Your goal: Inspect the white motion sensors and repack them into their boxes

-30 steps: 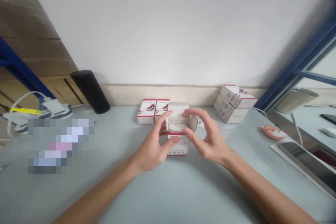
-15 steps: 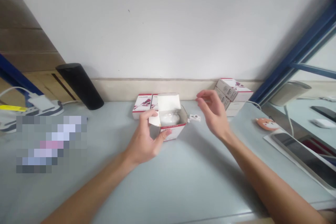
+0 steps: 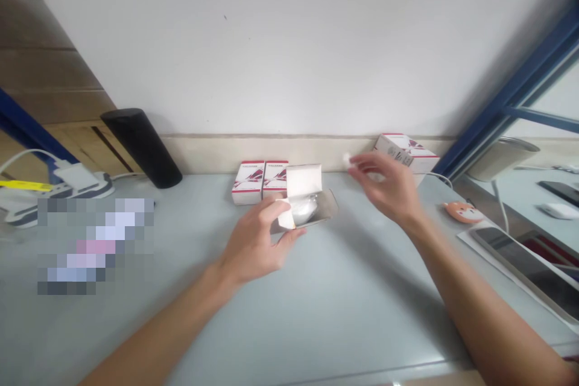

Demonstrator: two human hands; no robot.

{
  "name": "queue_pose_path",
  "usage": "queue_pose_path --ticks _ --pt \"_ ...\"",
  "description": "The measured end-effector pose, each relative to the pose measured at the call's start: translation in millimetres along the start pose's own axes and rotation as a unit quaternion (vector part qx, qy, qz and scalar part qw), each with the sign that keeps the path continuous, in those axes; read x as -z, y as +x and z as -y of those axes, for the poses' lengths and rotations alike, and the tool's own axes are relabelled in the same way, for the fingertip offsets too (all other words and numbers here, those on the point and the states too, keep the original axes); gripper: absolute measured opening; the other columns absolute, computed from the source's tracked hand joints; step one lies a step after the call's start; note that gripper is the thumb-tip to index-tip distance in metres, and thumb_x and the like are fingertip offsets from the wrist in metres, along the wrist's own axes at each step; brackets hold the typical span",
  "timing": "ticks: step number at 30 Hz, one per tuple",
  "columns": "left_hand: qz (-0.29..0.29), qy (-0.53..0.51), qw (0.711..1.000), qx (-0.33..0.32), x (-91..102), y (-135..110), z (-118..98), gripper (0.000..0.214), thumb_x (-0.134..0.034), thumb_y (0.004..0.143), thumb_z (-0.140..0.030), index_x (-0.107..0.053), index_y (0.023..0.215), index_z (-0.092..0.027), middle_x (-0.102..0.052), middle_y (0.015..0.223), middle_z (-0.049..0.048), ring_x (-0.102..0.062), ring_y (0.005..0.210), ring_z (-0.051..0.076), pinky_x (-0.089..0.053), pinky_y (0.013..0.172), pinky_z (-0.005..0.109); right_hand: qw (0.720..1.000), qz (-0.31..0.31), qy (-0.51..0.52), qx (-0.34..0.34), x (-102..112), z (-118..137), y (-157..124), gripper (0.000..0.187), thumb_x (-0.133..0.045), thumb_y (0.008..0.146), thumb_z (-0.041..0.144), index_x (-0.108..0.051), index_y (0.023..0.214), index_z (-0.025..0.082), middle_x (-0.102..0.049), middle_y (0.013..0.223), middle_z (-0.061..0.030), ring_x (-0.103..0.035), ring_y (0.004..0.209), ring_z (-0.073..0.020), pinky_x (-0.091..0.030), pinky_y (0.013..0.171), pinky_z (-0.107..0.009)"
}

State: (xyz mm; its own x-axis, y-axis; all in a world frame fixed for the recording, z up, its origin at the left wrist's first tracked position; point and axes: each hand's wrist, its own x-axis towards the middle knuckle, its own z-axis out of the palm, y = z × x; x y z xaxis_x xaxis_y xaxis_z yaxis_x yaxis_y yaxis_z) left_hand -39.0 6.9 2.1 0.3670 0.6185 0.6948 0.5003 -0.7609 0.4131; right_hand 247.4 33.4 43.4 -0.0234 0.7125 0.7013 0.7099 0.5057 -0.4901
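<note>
My left hand [image 3: 256, 241] grips a small open white and red carton [image 3: 307, 202], tilted so its mouth faces me, with something white and rounded inside. Its top flap stands up. My right hand [image 3: 384, 187] is raised to the right of the carton, blurred by motion, with a small white piece [image 3: 347, 158] pinched at the fingertips. Behind the carton two closed red and white boxes [image 3: 260, 181] stand side by side near the wall.
More red and white boxes [image 3: 407, 154] are stacked at the back right. A black cylinder [image 3: 142, 148] leans at the back left beside a white power strip [image 3: 67, 184]. An orange animal-shaped object [image 3: 461, 212] and a tablet [image 3: 525, 265] lie on the right of the pale table [image 3: 316, 313].
The left hand has tipped the carton further toward me. The right hand has picked the small white piece off the table beside the carton and lifted it up to the right.
</note>
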Motion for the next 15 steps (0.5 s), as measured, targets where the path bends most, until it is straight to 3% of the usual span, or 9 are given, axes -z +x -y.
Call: queue_pose_path --ticks 2,5,7,11,15 --pt "0.015 -0.001 1.0 0.026 1.0 0.1 -2.3 0.026 -0.067 0.094 -0.036 -0.047 0.109 -0.029 -0.067 0.097 0.0034 -0.069 0.087 0.023 -0.059 0.078 0.039 0.993 -0.053 0.084 0.064 4.2 33.0 -6.0 0.016 -0.07 0.096 0.029 -0.072 0.111 0.027 -0.076 0.106 -0.0059 -0.074 0.09 -0.0232 -0.062 0.083 -0.04" --pt "0.029 -0.013 0.998 0.046 0.6 -0.4 -5.3 0.025 -0.067 0.092 -0.034 -0.051 0.11 -0.029 -0.069 0.106 0.0063 -0.071 0.098 0.026 -0.06 0.086 0.043 0.978 0.012 0.086 0.19 -1.1 70.0 -21.7 0.025 -0.07 0.095 0.016 -0.072 0.114 0.033 -0.078 0.109 -0.0034 -0.075 0.092 -0.0227 -0.061 0.08 -0.039" --pt "0.029 -0.031 0.998 0.043 -0.6 -1.0 -6.2 0.025 -0.067 0.092 -0.033 -0.051 0.111 -0.029 -0.069 0.108 0.007 -0.071 0.102 0.027 -0.06 0.088 0.045 0.969 0.04 0.036 0.24 -9.9 78.2 -29.6 0.032 -0.067 0.094 0.009 -0.071 0.115 0.034 -0.079 0.109 -0.0015 -0.074 0.093 -0.0224 -0.059 0.081 -0.04" --pt "0.011 -0.048 0.999 0.004 -2.0 -2.5 -6.2 0.029 -0.068 0.092 -0.029 -0.049 0.114 -0.029 -0.068 0.108 0.0073 -0.07 0.105 0.028 -0.061 0.089 0.046 0.97 0.033 -0.017 0.24 -22.7 71.3 -33.4 0.03 -0.068 0.094 0.01 -0.074 0.111 0.034 -0.079 0.108 -0.0019 -0.07 0.095 -0.0246 -0.055 0.082 -0.043" --pt "0.025 -0.037 0.999 -0.011 -0.2 -2.9 -7.7 0.027 -0.073 0.089 -0.02 -0.051 0.103 -0.026 -0.067 0.109 0.008 -0.07 0.104 0.027 -0.061 0.083 0.041 0.972 0.044 -0.024 0.229 -23.4 71.0 -34.0 0.027 -0.065 0.096 0.008 -0.076 0.107 0.03 -0.076 0.103 -0.0036 -0.068 0.086 -0.0192 -0.051 0.078 -0.037"
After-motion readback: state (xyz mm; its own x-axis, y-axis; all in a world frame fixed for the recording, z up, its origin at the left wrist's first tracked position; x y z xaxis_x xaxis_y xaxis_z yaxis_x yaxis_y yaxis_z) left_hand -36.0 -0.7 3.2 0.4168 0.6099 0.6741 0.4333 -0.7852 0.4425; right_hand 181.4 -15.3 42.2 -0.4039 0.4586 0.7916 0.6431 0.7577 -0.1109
